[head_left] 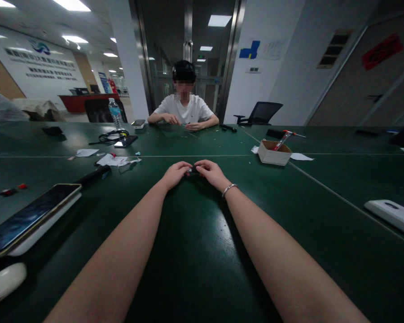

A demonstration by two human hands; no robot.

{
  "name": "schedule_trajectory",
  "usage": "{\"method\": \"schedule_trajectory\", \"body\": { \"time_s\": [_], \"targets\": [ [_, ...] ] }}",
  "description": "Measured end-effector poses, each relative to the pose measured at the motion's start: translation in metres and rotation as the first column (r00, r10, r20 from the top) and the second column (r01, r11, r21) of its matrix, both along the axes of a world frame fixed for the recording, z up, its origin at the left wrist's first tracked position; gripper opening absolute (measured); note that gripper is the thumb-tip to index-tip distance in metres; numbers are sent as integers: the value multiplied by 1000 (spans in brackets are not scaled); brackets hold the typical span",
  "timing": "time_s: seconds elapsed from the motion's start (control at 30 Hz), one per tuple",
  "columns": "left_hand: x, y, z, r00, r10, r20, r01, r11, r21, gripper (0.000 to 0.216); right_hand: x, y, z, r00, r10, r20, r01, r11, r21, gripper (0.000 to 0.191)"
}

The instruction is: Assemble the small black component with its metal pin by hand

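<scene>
Both my arms reach forward over a dark green table (195, 251). My left hand (175, 175) and my right hand (211, 173) meet near the middle, fingers pinched on a small dark object (193, 169) with a shiny, metal-looking part on its left side. It is too small and too covered by my fingers to tell its kind. The fingertips of the two hands are close together, one hand at each end of it. A silver bracelet (229, 190) circles my right wrist.
Across the table sits a person (185, 105) in a white shirt. A small box (274, 154) with a red-handled tool stands right. Left are a phone (37, 215), paper scraps (111, 160), a coiled cable (112, 136) and a water bottle (115, 113). A white device (392, 213) lies far right.
</scene>
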State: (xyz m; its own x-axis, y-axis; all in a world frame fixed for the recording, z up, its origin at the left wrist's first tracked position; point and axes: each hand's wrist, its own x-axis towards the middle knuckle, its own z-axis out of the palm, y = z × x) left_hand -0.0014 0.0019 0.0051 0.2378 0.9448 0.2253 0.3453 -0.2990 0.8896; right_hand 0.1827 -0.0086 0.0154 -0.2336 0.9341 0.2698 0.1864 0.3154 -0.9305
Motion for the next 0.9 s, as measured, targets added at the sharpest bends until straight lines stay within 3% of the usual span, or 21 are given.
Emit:
{"method": "schedule_trajectory", "body": {
  "time_s": [0.9],
  "targets": [
    [1, -2, 0, 1000, -24, 10, 24, 1000, -11, 34, -1, -2, 1, 1000, -9, 8, 9, 1000, -11, 19]
  ]
}}
